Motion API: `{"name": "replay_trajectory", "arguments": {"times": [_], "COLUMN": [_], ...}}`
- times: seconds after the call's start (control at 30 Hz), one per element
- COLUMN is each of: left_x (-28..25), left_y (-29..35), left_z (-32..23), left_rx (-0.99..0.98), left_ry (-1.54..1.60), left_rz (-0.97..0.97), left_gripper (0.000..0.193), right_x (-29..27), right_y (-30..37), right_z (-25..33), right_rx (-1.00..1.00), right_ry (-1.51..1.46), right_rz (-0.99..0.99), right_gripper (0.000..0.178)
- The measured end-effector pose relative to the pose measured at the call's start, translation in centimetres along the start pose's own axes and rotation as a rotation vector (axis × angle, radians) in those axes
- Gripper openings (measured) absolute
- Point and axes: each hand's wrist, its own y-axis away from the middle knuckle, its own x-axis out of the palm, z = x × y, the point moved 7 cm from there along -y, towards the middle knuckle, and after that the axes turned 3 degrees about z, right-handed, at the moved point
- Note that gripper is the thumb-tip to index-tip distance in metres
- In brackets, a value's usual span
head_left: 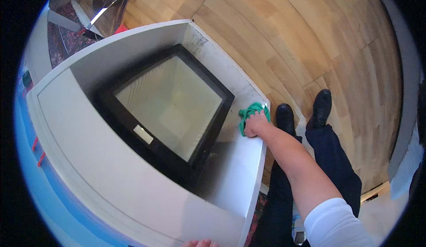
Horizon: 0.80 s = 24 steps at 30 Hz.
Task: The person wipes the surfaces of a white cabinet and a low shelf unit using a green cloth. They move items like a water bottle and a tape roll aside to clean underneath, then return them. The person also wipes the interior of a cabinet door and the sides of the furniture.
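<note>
My right hand is closed on a crumpled green cloth. It presses the cloth against the pale inner ledge of a white cabinet, close to the corner nearest my feet. At the bottom edge of the picture, only the fingertips of my left hand show, laid on the cabinet's white top with nothing seen in them. Beyond the cloth, in the cabinet's recess, sits a black-framed panel with a pale glassy middle and a small whitish label on its frame. Dark smudges mark the ledge at its far end.
Wooden flooring runs along the cabinet's right side. My black shoes stand beside its corner. At the upper left is a glossy, metal-edged object by a dark red patterned surface. A grey curved piece borders the right.
</note>
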Motion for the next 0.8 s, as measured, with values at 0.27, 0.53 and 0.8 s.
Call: {"name": "replay_trajectory", "arguments": {"times": [0.27, 0.53, 0.8], "left_x": [2.7, 0.4, -10.5], "left_y": [2.8, 2.9, 3.9], "left_z": [-0.9, -1.8, 6.4], "left_rx": [-0.129, -0.151, -0.494], "left_ry": [-0.013, 0.0, -0.245], "left_rz": [-0.112, -0.171, -0.692], "left_gripper": [0.016, 0.027, 0.064], "right_x": [-1.6, -1.9, -15.5], "right_y": [22.7, 35.4, 38.2], "right_z": [8.4, 8.8, 10.5], "right_rx": [-0.579, -0.415, -0.417], "right_ry": [-0.243, -1.332, -2.061], "right_rz": [-0.068, -0.057, 0.092], "right_gripper": [0.036, 0.033, 0.034]}}
